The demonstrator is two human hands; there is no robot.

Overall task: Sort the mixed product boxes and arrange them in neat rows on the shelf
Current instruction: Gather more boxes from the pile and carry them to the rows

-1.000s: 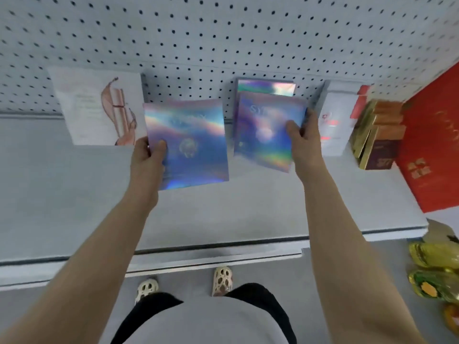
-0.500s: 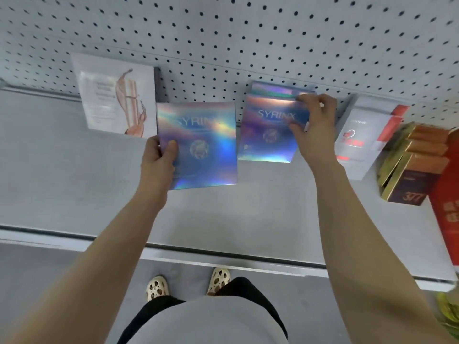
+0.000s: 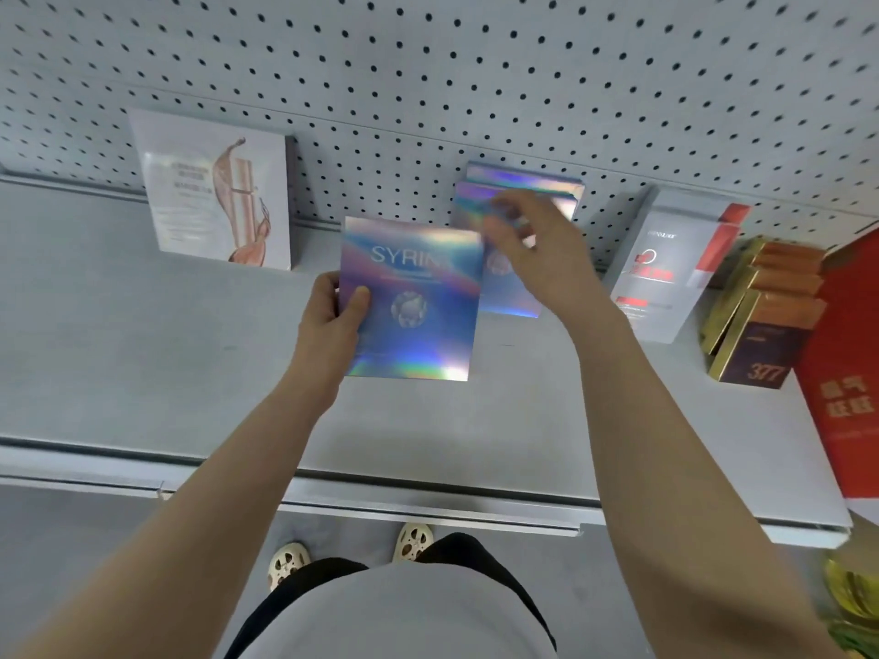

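Left hand point(image 3: 330, 321): grip clamped on the left edge of a holographic box point(image 3: 411, 302) printed "SYRIN…", thumb on its face, fingers behind; the box is held in the centre of the frame in front of the shelf point(image 3: 142, 354), face to the camera.
Right hand point(image 3: 532, 252): blurred, fingers loosely spread over the upper right corner of the held box and in front of the standing holographic boxes point(image 3: 523, 183); whether it touches either cannot be told, and it clasps nothing plainly.
Standing holographic boxes: two, one behind the other, upright against the pegboard point(image 3: 475, 78) at upper centre, partly hidden by the right hand and the held box.
White box point(image 3: 214, 192): upright against the pegboard at upper left, well apart from the held box, with bare shelf between.
Grey-and-red box point(image 3: 675, 268): leaning at upper right, near the standing pair, a narrow gap between them.
Gold-edged boxes point(image 3: 761, 316): stacked just right of the grey-and-red box.
Red box point(image 3: 846, 382): at the right edge of the frame, beside the gold-edged stack.
Open room: broad bare shelf at left and along the front lip, across the lower middle.
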